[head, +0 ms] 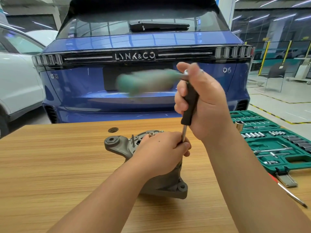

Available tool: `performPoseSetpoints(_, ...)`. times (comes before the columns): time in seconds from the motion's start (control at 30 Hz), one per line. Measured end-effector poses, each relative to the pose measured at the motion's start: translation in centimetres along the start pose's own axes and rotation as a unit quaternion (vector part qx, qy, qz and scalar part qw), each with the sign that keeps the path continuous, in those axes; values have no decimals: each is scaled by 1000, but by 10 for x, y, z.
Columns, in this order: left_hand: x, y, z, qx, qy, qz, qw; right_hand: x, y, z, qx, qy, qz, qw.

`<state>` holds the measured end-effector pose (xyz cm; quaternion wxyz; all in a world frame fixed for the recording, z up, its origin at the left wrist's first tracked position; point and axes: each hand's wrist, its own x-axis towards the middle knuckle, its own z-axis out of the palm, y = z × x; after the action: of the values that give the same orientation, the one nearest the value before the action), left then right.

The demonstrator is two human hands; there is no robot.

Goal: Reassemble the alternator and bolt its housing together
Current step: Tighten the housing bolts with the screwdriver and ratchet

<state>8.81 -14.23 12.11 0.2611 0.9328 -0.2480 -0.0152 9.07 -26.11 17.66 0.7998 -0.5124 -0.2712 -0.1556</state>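
Observation:
A grey alternator housing [117,146] stands on the wooden table [50,157], one mounting ear at its left and another at its lower right. A thin bolt [133,140] sticks up from its top. My left hand [161,152] rests on the housing and pinches the steel shaft of an extension bar [184,133] near its lower end. My right hand [202,101] grips the bar's black sleeve, upright above the housing. A ratchet with a green handle [146,81] sits on top of the bar, blurred by motion and pointing left.
An open green socket set case [272,140] lies on the table at the right, with a red-handled screwdriver [291,194] in front of it. A blue car's rear [134,56] stands just behind the table, a white car [16,81] to the left.

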Motion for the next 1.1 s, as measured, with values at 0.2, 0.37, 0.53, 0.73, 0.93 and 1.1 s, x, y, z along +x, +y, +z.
performPoseSetpoints(0.2,0,-1,-1,-1,-4,1,1000,2,-2,-6,24,-50,69,996)
performPoseSetpoints(0.37,2,-2,-1,-8,-3,-5,1000,2,4,-7,23,-93,-23,995)
performPoseSetpoints(0.53,0,1,-2,-10,-4,-1,1000,1,6,-5,15,-87,-40,995)
performPoseSetpoints(0.73,-3,-1,-4,-26,-6,-1,1000,3,1,-7,88,-177,27,980)
performPoseSetpoints(0.93,-2,-1,-3,-7,-6,1,1000,0,-1,1,25,-25,25,999)
performPoseSetpoints(1.1,0,-1,-1,-7,-10,-2,1000,1,-2,2,-52,13,36,998)
